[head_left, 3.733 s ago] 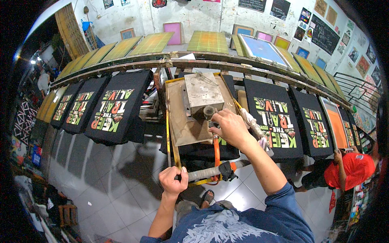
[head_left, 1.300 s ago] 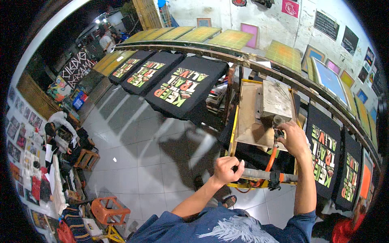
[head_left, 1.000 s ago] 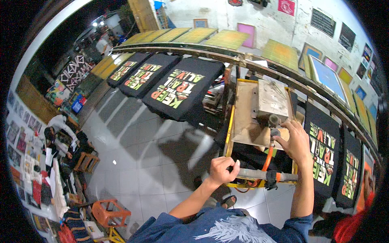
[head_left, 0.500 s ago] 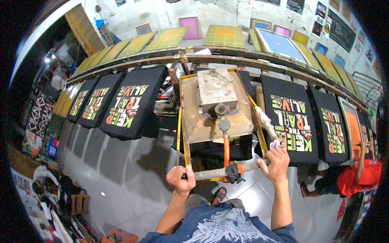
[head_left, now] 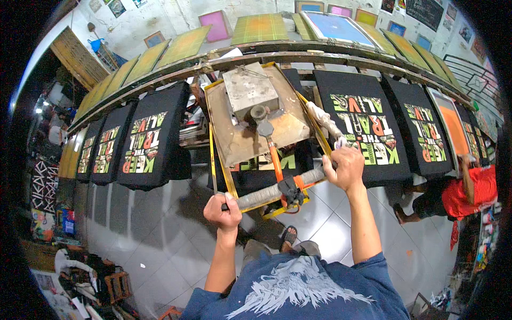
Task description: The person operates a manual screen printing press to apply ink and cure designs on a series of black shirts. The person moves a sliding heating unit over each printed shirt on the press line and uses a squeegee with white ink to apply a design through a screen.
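My left hand (head_left: 223,212) is closed around the left end of a tape-wrapped handle bar (head_left: 260,196), and my right hand (head_left: 344,168) grips its right end. The bar belongs to a yellow-framed device with a tan metal hood (head_left: 296,125), a metal box (head_left: 250,82) on top, a valve (head_left: 264,128), an orange hose (head_left: 274,160) and a black taped fitting (head_left: 292,191). The hood sits tilted over a black printed T-shirt (head_left: 248,176), partly showing beneath it. Black T-shirts with colourful lettering (head_left: 144,144) lie on boards to either side (head_left: 360,122).
Long wooden rails (head_left: 330,61) carry boards (head_left: 256,29) and screens (head_left: 336,29) behind. At the right a person in red (head_left: 474,192) handles an orange screen (head_left: 453,128). Another person (head_left: 72,269) is at the lower left, beside a wooden stool (head_left: 117,285).
My right hand moved from the valve down to the bar's right end. The bar and hood have since shifted upward in view and turned, right end higher; the view has swung back from the left.
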{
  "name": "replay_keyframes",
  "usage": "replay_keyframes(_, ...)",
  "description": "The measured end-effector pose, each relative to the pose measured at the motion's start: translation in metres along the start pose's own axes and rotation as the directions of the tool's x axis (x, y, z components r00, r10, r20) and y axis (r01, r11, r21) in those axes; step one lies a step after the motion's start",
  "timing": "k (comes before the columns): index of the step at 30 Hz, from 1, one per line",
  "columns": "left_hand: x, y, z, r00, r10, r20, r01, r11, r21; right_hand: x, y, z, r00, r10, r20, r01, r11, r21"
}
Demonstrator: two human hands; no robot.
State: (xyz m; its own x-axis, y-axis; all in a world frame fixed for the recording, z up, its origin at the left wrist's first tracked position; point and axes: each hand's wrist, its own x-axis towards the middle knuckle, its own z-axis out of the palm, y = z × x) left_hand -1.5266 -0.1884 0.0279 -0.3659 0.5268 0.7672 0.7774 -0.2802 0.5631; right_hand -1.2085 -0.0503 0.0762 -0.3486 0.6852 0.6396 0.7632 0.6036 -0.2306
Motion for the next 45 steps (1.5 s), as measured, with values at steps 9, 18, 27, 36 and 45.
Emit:
replay_keyframes(9, 0.005, 0.017, 0.005, 0.995, -0.095, 0.037, 0.096, 0.995, -0.019, 0.001, 0.021, 0.006, 0.999, -0.030, -0.012, 0.031, 0.999, 0.036)
replay_keyframes(18, 0.005, 0.017, 0.009, 0.996, -0.084, 0.015, 0.085, 0.996, -0.039, 0.002, 0.015, 0.003, 0.999, 0.029, -0.031, -0.030, 0.999, -0.032)
replay_keyframes(27, -0.001, 0.010, -0.030, 0.998, -0.026, 0.053, 0.029, 0.997, -0.065, -0.046, -0.041, -0.029, 0.993, 0.120, -0.007, -0.119, 0.984, -0.130)
replay_keyframes(36, 0.010, -0.014, -0.064, 0.976, 0.139, 0.167, -0.081, 0.946, -0.313, -0.129, -0.124, -0.058, 0.963, 0.244, -0.111, -0.266, 0.918, -0.294)
replay_keyframes(45, 0.003, -0.018, -0.064, 0.965, 0.197, 0.174, -0.098, 0.885, -0.455, -0.149, -0.145, -0.067, 0.942, 0.273, -0.194, -0.325, 0.887, -0.327)
